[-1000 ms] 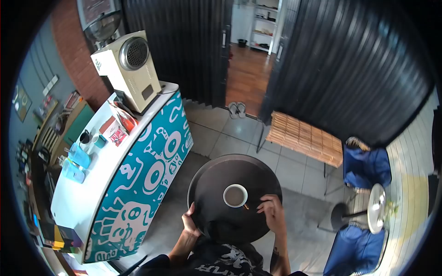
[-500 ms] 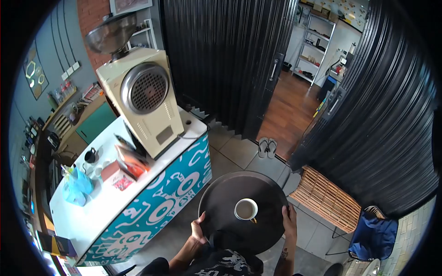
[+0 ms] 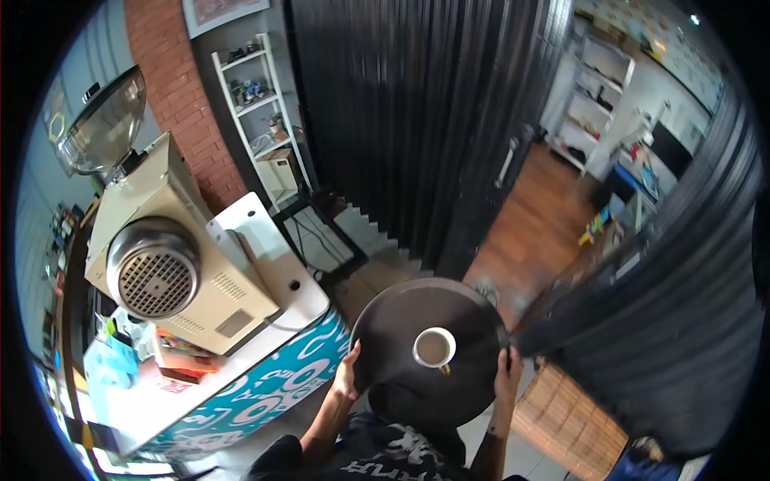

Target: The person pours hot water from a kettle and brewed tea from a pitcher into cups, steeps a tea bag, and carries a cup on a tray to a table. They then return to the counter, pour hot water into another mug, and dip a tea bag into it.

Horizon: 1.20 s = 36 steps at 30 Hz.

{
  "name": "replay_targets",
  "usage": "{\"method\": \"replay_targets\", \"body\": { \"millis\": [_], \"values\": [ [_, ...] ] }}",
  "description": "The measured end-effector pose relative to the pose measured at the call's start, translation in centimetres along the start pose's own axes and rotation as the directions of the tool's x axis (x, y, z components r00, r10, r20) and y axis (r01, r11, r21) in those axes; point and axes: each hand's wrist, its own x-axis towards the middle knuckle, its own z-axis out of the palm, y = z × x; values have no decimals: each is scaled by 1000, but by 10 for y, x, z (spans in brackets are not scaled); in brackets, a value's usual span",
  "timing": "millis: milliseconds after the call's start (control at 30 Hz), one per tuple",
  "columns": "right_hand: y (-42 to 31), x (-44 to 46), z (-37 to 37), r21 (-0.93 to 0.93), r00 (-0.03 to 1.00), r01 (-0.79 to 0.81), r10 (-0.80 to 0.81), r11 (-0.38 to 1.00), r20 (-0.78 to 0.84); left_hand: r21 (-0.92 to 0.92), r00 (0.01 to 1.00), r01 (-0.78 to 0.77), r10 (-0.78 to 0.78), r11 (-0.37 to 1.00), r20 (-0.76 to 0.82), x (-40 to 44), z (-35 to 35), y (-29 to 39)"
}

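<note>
A round dark tray [image 3: 401,321] is held level in front of my body. My left hand [image 3: 346,375] grips its left rim, and my right hand [image 3: 508,375] is closed on its right rim. Near the middle of the tray stands a white cup [image 3: 434,348] filled with a light brown drink, its gold-coloured handle turned toward me. The fingers under the tray are hidden.
On the left, a counter [image 3: 277,256] with a teal patterned front carries a cream grinder [image 3: 188,256], red packets and blue bags [image 3: 116,361]. Ahead are black folding doors [image 3: 401,120] with an opening onto wood floor [image 3: 521,216]. A wicker bench [image 3: 569,421] stands at the right.
My right hand has come from above the tray to its right rim. The view has moved forward, with the grinder and doorway nearer. The cup remains on the tray.
</note>
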Motion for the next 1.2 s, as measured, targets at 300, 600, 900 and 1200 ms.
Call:
{"method": "replay_targets", "body": {
  "millis": [300, 600, 900, 1200],
  "values": [
    [-12, 221, 90, 178, 968, 1, -46, 984, 248, -288, 926, -22, -89, 957, -366, 100, 85, 21],
    [-47, 368, 210, 196, 889, 152, -220, 969, 402, -37, 779, -210, 145, 977, -611, 229, 92, 66],
    [-115, 492, 369, 436, 779, 34, -297, 899, 552, 45, 625, -234, 186, 971, -758, 375, 100, 183],
    [-207, 568, 530, 163, 680, -59, -80, 985, 729, 132, 504, -353, 307, 926, -807, 473, 43, 260]
  ]
}}
